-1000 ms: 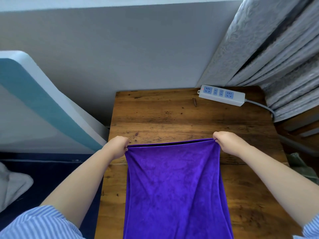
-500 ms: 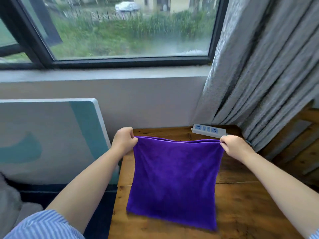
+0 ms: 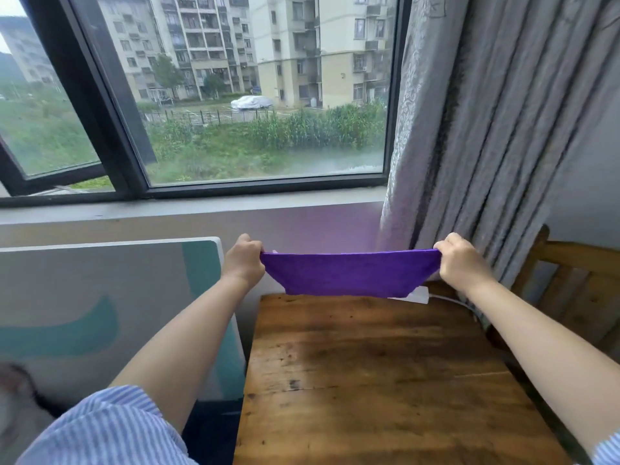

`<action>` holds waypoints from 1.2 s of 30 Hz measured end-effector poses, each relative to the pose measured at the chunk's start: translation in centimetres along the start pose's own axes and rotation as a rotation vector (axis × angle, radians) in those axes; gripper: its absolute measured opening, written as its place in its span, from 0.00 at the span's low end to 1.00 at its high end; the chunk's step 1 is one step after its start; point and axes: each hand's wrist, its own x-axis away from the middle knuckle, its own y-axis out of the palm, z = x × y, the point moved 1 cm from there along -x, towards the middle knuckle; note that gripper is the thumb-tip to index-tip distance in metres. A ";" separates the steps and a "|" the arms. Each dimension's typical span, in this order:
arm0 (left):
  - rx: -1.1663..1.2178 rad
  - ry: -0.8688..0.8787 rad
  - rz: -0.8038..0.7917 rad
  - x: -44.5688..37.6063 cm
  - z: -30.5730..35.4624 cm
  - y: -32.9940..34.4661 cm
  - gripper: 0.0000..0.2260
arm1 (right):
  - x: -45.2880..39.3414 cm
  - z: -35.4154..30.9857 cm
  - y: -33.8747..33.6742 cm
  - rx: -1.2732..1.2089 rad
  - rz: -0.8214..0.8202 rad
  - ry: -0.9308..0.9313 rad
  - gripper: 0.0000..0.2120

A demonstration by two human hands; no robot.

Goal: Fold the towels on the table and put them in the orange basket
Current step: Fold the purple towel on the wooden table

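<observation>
Nearest to me are my striped blue sleeves (image 3: 110, 427), the left one bunched at the elbow, and both bare forearms reaching out ahead over the wooden table (image 3: 385, 380). The tabletop below them is dark, worn planks, its far edge lying just under what I hold.

Further out, my left hand (image 3: 244, 261) and my right hand (image 3: 460, 260) are well apart and raised — each one curled and pinching an upper corner of the purple towel (image 3: 349, 275). The towel is stretched taut between them, lifted clear of the table, its lower edge hanging above the table's far end. It looks like a short, wide band from here; how many layers it has I cannot tell.

Just behind its lower right corner a white power strip (image 3: 421, 295) peeks out on the table, with its cable running off to the right. To the left of the table leans a white and teal board (image 3: 100, 297); to the right stands a wooden chair (image 3: 577, 283).

Beyond my hands come the grey wall, the grey curtain (image 3: 486, 129) on the right, and the dark-framed window (image 3: 235, 95) — greenery, a covered car and apartment blocks outside.
</observation>
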 end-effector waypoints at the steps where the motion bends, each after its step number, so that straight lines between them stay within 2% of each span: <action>1: 0.006 -0.007 0.002 0.1 0.4 -0.5 0.11 | 0.0 0.1 -0.4 0.001 -0.023 0.000 0.10; 7: 0.138 0.020 0.204 -2.0 1.5 -4.0 0.13 | -3.4 0.6 -4.1 -0.081 0.046 -0.029 0.09; 11: 0.103 0.031 0.179 -1.6 1.0 -3.4 0.13 | -2.9 0.9 -3.7 -0.021 -0.139 -0.040 0.10; 16: 0.068 -0.022 0.131 -1.1 -0.1 -2.3 0.13 | -1.3 0.8 -1.6 -0.085 -0.265 -0.057 0.10; 21: 0.021 -0.023 0.098 -1.0 -1.2 -1.6 0.13 | 0.0 1.0 0.4 -0.034 -0.356 -0.102 0.12; 27: -0.026 -0.053 0.061 -1.7 -1.3 -0.8 0.12 | -0.4 0.8 1.9 0.019 -0.226 -0.061 0.12; 32: -0.150 -0.104 -0.058 -2.6 -1.4 -0.3 0.13 | -2.2 0.4 1.8 0.030 -0.146 -0.136 0.10; 34: -0.059 -0.133 0.001 -3.3 -0.9 -0.5 0.13 | -3.5 -0.1 1.2 -0.017 -0.048 -0.100 0.09; 36: 0.088 -0.138 0.183 -4.4 -0.5 -1.4 0.14 | -4.8 -0.8 0.2 -0.094 0.134 -0.044 0.09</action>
